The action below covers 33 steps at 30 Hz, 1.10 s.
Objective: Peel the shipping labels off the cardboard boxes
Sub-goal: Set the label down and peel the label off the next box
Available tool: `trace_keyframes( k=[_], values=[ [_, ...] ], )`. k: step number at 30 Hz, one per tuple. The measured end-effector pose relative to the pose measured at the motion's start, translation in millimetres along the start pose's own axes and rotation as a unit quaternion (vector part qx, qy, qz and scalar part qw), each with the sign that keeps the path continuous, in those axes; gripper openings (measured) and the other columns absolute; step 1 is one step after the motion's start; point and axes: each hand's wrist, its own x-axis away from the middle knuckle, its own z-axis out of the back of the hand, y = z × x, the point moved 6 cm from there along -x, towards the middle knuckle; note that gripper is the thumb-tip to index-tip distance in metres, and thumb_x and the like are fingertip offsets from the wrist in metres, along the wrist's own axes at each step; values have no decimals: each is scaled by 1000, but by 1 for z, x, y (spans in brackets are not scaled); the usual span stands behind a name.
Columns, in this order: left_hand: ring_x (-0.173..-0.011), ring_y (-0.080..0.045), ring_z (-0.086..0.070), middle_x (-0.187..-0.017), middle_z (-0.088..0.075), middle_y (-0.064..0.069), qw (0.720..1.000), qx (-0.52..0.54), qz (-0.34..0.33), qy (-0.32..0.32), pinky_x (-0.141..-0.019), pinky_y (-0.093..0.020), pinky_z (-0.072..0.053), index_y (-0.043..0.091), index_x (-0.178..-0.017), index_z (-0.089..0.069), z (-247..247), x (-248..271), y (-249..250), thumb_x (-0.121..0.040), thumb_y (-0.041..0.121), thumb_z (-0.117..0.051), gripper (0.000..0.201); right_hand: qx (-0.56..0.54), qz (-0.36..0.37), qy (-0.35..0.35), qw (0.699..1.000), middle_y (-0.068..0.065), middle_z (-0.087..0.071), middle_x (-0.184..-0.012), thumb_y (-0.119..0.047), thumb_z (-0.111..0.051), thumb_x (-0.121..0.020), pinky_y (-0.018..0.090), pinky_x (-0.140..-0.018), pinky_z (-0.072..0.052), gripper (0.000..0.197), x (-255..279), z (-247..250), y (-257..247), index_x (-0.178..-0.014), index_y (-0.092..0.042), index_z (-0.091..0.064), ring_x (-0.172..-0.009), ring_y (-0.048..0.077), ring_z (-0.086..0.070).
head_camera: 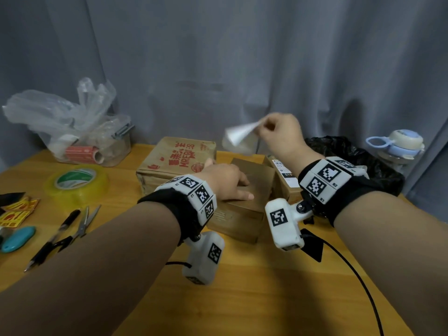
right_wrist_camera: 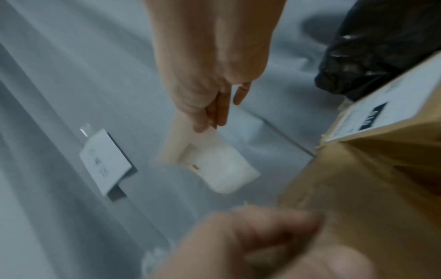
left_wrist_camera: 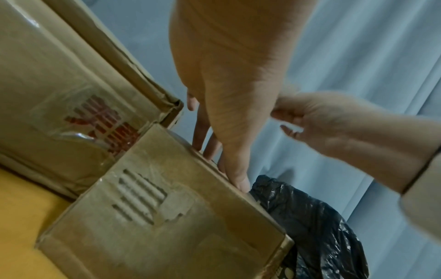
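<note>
My left hand (head_camera: 238,189) lies flat on top of a small brown cardboard box (head_camera: 242,219), fingers straight and pressing on it. In the left wrist view the small box's (left_wrist_camera: 167,217) side shows a torn patch of bare corrugation. My right hand (head_camera: 264,128) is raised above and behind the boxes and pinches a white peeled shipping label (head_camera: 238,133), which hangs curled from the fingertips (right_wrist_camera: 207,124); the label (right_wrist_camera: 219,164) looks blurred there. A narrow box (head_camera: 284,187) to the right carries a white shipping label (head_camera: 283,172). A larger box with red print (head_camera: 179,161) stands behind.
A black plastic bag (head_camera: 358,161) sits at the back right beside a water bottle (head_camera: 397,149). On the left lie a tape roll (head_camera: 77,181), scissors (head_camera: 84,223), a pen (head_camera: 52,241) and a clear tub with plastic wrap (head_camera: 89,141). A cable (head_camera: 358,282) crosses the table's front right.
</note>
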Motion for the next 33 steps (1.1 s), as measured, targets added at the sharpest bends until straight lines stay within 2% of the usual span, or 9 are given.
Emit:
trace_keyframes(
  k=[5, 10, 14, 17, 21, 24, 27, 30, 33],
  values=[
    [-128, -17, -45, -138, -50, 9, 1000, 29, 4, 7, -102, -46, -20, 36, -134, -49, -4, 4, 0, -89, 62, -42, 53, -27, 17, 24, 999, 8, -53, -71, -22, -68, -84, 26, -64, -36, 21, -4, 19, -14, -71, -10, -56, -69, 17, -47],
    [-129, -22, -41, -137, -45, -1, 999, 8, 34, 4, -108, -50, -21, 30, -136, -45, -6, 11, 4, -91, 60, -38, 54, -46, -23, 21, 998, -1, -55, -66, -18, -66, -84, 26, -68, -41, 12, 19, 28, 4, -75, -14, -61, -72, 16, -52],
    [-124, -27, -37, -126, -40, -6, 997, 20, 55, 59, -103, -47, -27, 26, -124, -52, 6, 21, 7, -88, 57, -48, 48, -90, -62, 27, 994, 4, -60, -82, -8, -66, -81, 32, -74, -49, 15, 29, 44, 12, -86, -18, -56, -78, 19, -58],
    [-121, -26, -40, -122, -41, -5, 993, 47, 55, 94, -101, -44, -27, 25, -121, -52, 15, 29, 9, -88, 53, -51, 43, -179, -86, -7, 980, 4, -51, -79, 3, -64, -81, 35, -59, -58, 34, 45, 55, 11, -82, -24, -43, -65, 23, -59],
    [-120, -27, -42, -117, -41, -6, 991, 61, 65, 95, -98, -44, -26, 25, -120, -52, 18, 43, 12, -88, 41, -49, 36, -251, -158, -129, 946, 12, -55, -75, 8, -68, -79, 24, -44, -55, 33, 77, 58, 19, -89, -12, -43, -50, 20, -58],
    [-123, -26, -41, -124, -41, -5, 992, 54, 72, 83, -102, -45, -25, 25, -120, -53, 12, 54, 14, -89, 49, -50, 39, -80, -203, -265, 939, 9, -59, -65, -3, -76, -76, 22, -40, -48, 27, 113, 53, 37, -91, -9, -55, -45, 13, -55],
    [-124, -26, -41, -127, -42, -5, 994, 41, 67, 81, -106, -46, -23, 27, -121, -53, 6, 62, 20, -89, 53, -49, 42, 123, -169, -311, 927, 0, -57, -56, -14, -78, -75, 21, -46, -41, 16, 139, 46, 56, -80, -8, -64, -51, 13, -52],
    [-124, -26, -40, -127, -42, -5, 994, 37, 59, 88, -106, -46, -24, 27, -120, -54, 3, 66, 26, -89, 52, -49, 40, 156, -185, -333, 911, -6, -50, -33, -12, -76, -76, 21, -44, -42, 33, 161, 28, 70, -52, -11, -54, -37, 9, -50],
    [-123, -26, -39, -125, -42, -5, 994, 33, 55, 93, -105, -46, -24, 26, -119, -55, 3, 66, 31, -89, 50, -50, 38, 169, -199, -333, 906, 7, -58, -47, -3, -70, -72, 28, -51, -52, 24, 171, 10, 79, -53, -9, -55, -46, 24, -60]
  ],
)
